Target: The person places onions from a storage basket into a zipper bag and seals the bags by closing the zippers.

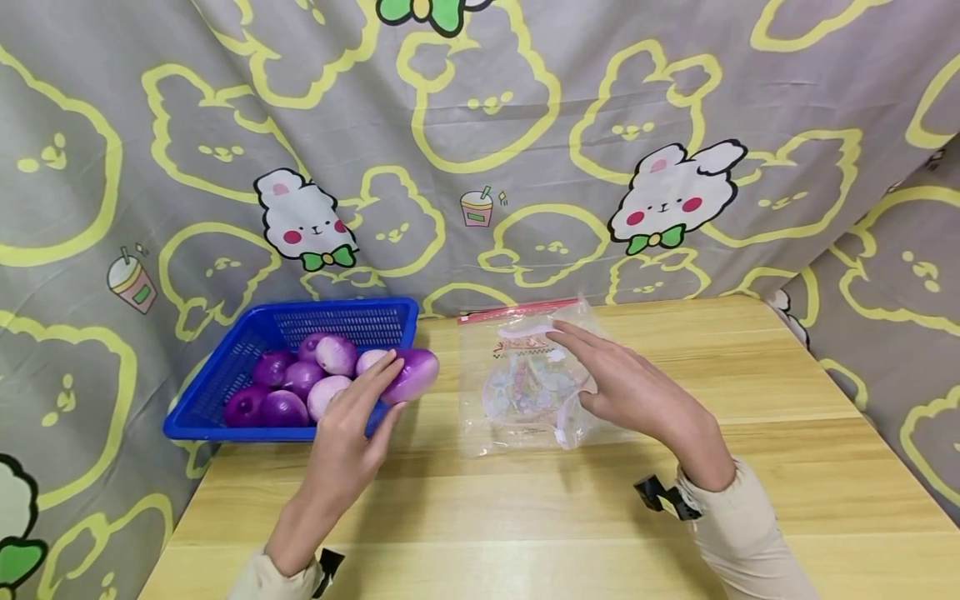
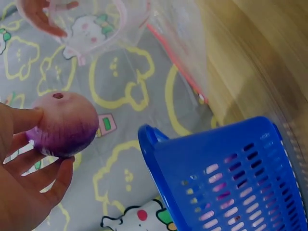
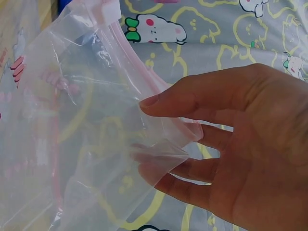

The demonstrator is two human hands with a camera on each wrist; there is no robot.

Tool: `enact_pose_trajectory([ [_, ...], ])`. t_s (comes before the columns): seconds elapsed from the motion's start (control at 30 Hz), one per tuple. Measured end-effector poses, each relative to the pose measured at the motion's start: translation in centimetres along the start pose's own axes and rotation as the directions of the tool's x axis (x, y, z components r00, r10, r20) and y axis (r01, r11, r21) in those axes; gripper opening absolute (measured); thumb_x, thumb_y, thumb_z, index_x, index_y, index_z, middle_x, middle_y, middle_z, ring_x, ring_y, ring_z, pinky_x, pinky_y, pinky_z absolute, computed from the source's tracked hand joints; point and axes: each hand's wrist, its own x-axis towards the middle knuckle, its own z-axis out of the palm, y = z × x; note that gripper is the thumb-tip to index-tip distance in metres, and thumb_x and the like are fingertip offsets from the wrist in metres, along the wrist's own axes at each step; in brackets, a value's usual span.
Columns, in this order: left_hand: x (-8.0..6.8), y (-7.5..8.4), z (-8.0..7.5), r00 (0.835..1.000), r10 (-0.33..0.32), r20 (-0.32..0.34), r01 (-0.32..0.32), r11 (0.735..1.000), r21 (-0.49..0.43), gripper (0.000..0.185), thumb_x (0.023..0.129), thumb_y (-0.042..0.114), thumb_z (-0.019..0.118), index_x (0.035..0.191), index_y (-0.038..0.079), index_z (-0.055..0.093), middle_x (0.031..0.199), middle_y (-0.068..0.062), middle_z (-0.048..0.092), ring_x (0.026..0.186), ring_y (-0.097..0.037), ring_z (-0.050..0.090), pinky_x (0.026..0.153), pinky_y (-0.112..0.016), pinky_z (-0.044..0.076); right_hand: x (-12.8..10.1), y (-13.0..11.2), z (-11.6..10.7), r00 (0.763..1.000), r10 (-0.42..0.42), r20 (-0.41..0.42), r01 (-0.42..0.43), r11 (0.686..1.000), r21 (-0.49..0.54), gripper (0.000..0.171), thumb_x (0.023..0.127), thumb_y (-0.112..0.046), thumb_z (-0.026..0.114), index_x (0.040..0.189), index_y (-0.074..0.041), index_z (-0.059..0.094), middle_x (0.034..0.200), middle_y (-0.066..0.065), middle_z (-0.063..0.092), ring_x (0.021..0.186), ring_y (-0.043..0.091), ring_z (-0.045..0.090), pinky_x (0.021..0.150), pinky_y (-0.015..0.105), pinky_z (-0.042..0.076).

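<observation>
My left hand (image 1: 384, 385) grips a purple onion (image 1: 411, 374) just past the near right corner of a blue plastic basket (image 1: 225, 375). In the left wrist view the fingers (image 2: 29, 118) curl round that onion (image 2: 62, 126) beside the basket's rim (image 2: 154, 139). Several more purple onions (image 1: 300, 379) lie in the basket. My right hand (image 1: 572, 367) holds a clear zip bag (image 1: 517, 392) with a pink seal on the table. In the right wrist view thumb and fingers (image 3: 192, 103) pinch the bag's mouth edge (image 3: 166, 130), and the mouth stands partly open.
The light wooden table (image 1: 750, 467) runs wide to the right and toward me. A grey cloth with yellow bunny outlines (image 1: 525, 125) hangs behind and along both sides. The basket sits at the table's far left edge.
</observation>
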Motion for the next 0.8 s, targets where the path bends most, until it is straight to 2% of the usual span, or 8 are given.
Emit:
enact_pose_trajectory([
  [0.07,0.1,0.3,0.2,1.0,0.01,0.008,-0.01,1.0,-0.007,0.051,0.086,0.003,0.072,0.136,0.003,0.06,0.14,-0.013,0.058,0.128,-0.03,0.056,0.112,-0.031,0.035,0.0,-0.1,0.0,1.0,0.001,0.001,-0.001,1.0,0.003,0.086,0.079,0.005,0.069,0.155,-0.011,0.033,0.162,0.008,0.028,0.142,0.031,0.038,0.096,0.046,0.048],
  [0.2,0.3,0.9,0.5,1.0,0.028,0.009,-0.028,0.999,-0.024,0.041,0.098,0.019,0.064,0.135,0.004,0.06,0.139,-0.014,0.059,0.128,-0.031,0.056,0.112,-0.034,0.036,-0.1,-0.1,0.0,1.0,0.0,-0.004,0.0,1.0,0.002,0.086,0.079,0.004,0.071,0.155,-0.011,0.033,0.162,0.008,0.028,0.142,0.03,0.039,0.098,0.047,0.048],
  [0.3,0.5,1.3,0.8,0.999,0.04,0.011,-0.039,0.998,-0.039,0.041,0.102,0.029,0.058,0.134,0.003,0.061,0.138,-0.014,0.059,0.127,-0.031,0.056,0.112,-0.034,0.037,-0.1,0.0,0.0,1.0,0.0,-0.005,0.0,1.0,0.002,0.087,0.079,0.004,0.071,0.155,-0.011,0.032,0.162,0.008,0.028,0.142,0.03,0.038,0.1,0.048,0.047],
  [0.5,0.9,1.9,1.4,0.998,0.051,0.026,-0.049,0.997,-0.064,0.042,0.097,0.024,0.065,0.134,0.004,0.061,0.138,-0.014,0.059,0.126,-0.031,0.057,0.112,-0.03,0.035,0.0,0.0,-0.1,1.0,0.006,-0.004,-0.006,1.0,0.002,0.086,0.081,0.002,0.072,0.156,-0.012,0.032,0.162,0.007,0.027,0.142,0.03,0.038,0.101,0.049,0.046],
  [0.8,0.8,2.5,2.7,0.995,0.05,0.089,-0.044,0.997,-0.069,0.05,0.088,0.013,0.074,0.136,0.007,0.06,0.138,-0.013,0.058,0.125,-0.029,0.056,0.111,-0.033,0.037,0.0,0.0,-0.2,1.0,0.011,-0.011,-0.011,1.0,0.009,0.086,0.081,0.001,0.072,0.156,-0.012,0.031,0.162,0.007,0.027,0.143,0.03,0.036,0.104,0.05,0.044],
])
